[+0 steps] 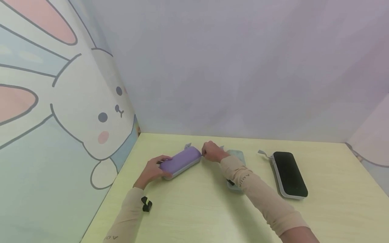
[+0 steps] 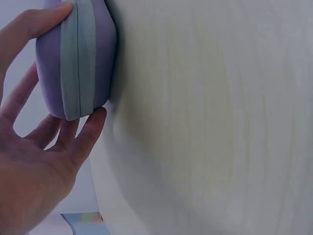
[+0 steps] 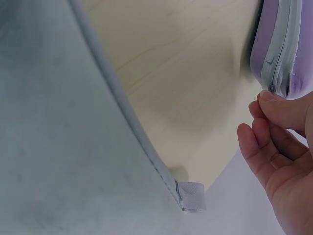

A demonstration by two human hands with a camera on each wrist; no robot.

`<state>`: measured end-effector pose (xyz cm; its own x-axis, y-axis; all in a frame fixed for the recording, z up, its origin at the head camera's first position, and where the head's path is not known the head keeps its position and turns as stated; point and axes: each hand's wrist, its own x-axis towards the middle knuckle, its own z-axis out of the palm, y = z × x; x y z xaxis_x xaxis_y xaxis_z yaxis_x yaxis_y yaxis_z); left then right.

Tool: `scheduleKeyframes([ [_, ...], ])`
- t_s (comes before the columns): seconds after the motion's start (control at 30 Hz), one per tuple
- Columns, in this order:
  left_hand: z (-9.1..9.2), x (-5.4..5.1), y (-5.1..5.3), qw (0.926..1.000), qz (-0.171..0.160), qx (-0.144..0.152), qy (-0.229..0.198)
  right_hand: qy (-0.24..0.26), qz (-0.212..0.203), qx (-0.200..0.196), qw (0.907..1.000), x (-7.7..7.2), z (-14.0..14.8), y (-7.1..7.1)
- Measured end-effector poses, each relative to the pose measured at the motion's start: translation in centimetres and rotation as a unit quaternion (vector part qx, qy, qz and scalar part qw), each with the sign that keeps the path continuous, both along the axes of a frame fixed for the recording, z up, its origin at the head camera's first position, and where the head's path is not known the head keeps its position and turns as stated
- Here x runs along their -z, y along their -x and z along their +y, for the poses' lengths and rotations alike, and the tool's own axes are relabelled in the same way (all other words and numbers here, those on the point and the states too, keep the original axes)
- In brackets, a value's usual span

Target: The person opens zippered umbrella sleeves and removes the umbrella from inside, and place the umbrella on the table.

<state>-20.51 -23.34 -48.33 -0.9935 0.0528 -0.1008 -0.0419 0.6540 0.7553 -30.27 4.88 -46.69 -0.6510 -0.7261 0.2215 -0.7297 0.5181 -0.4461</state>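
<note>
A purple zip pencil case [image 1: 183, 160] with a pale zip band lies on the table, left of the middle. My left hand [image 1: 153, 170] grips its near left end, thumb on one side and fingers on the other. In the left wrist view the thumb and fingertips press the case [image 2: 105, 54] around its pale band. At the opposite end my right hand [image 1: 213, 152] pinches the zipper pull between thumb and finger. The right wrist view shows the zipper slider [image 3: 272, 88] at the case's corner, the zip closed along the visible band; the pull itself is mostly hidden by the fingertips.
Under my right forearm lies a pale green case [image 1: 237, 155], partly covered by the sleeve. A black-topped case [image 1: 290, 173] with a white side and fabric tab [image 1: 263, 153] lies farther right. Walls rise behind the pale table [image 1: 188, 209] and at its left.
</note>
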Motion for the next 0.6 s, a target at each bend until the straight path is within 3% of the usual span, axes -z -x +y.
scheduleKeyframes([
  [0.27,0.1,-0.4,-0.4,0.9999,0.006,-0.003,0.01,0.003,0.002,-0.006,1.0,-0.5,-0.2,-0.5],
  [0.6,0.7,0.3,-0.6,0.9994,0.033,-0.008,0.008,-0.008,-0.007,0.013,0.9999,-0.9,-0.1,-1.1],
])
